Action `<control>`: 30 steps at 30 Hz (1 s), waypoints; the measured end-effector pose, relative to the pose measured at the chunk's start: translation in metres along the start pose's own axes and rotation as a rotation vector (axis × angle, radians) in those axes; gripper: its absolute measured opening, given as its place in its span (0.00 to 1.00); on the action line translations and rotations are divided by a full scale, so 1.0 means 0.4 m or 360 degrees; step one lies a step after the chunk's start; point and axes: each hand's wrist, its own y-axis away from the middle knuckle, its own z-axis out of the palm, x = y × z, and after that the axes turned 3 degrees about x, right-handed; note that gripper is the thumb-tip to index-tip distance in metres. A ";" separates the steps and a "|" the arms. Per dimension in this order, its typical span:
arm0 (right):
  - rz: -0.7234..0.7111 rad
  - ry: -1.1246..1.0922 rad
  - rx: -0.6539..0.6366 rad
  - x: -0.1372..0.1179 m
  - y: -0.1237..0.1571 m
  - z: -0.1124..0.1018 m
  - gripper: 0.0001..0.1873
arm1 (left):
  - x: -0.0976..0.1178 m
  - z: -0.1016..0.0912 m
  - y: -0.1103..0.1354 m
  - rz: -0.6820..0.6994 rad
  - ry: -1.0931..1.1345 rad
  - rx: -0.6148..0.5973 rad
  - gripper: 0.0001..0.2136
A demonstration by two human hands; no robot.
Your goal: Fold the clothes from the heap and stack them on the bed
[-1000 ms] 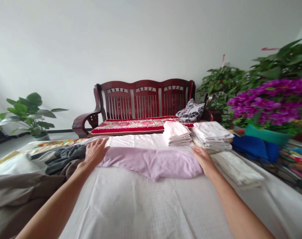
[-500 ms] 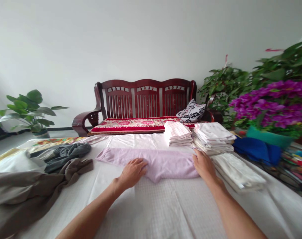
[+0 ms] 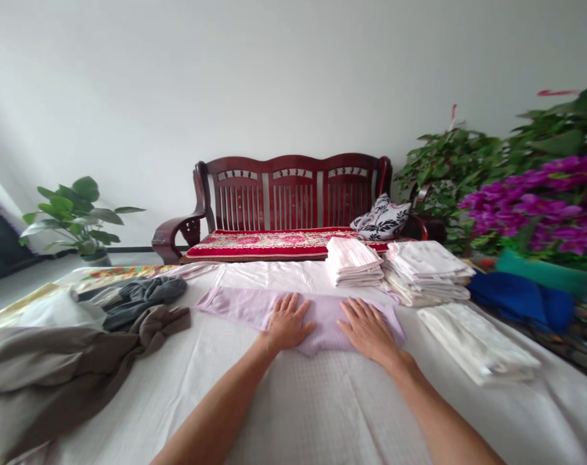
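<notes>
A pale purple cloth (image 3: 235,305) lies stretched across a white-covered table (image 3: 293,413). My left hand (image 3: 287,323) rests flat on its middle, fingers spread. My right hand (image 3: 368,329) lies flat on the cloth just to the right, fingers spread as well. Both palms press down and hold nothing. Behind the cloth stand two stacks of folded cloths, a striped pink stack (image 3: 352,261) and a white stack (image 3: 426,271). A folded white cloth (image 3: 477,342) lies to the right of my right hand.
Crumpled brown and grey garments (image 3: 80,349) are heaped at the left. A dark red wooden bench (image 3: 293,200) with a patterned cushion (image 3: 381,217) stands behind the table. Potted plants with purple flowers (image 3: 540,206) crowd the right; another potted plant (image 3: 75,216) stands far left. A blue cloth (image 3: 520,300) lies right.
My left hand slid from the cloth's left end to its middle. My right hand moved from the right end inward. Both now lie flat side by side.
</notes>
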 end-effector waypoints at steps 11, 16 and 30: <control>0.0064 0.0087 0.0002 0.018 0.000 -0.001 0.31 | -0.362 -0.078 0.133 -0.0706 -0.0345 -0.0054 0.30; 0.0095 0.0057 0.0000 0.017 -0.003 0.001 0.31 | -0.425 -0.125 0.154 -0.0866 -0.0353 -0.0109 0.27; 0.0039 0.0027 0.0066 0.047 0.010 0.009 0.32 | -0.334 -0.083 0.101 -0.0516 -0.0199 -0.0192 0.28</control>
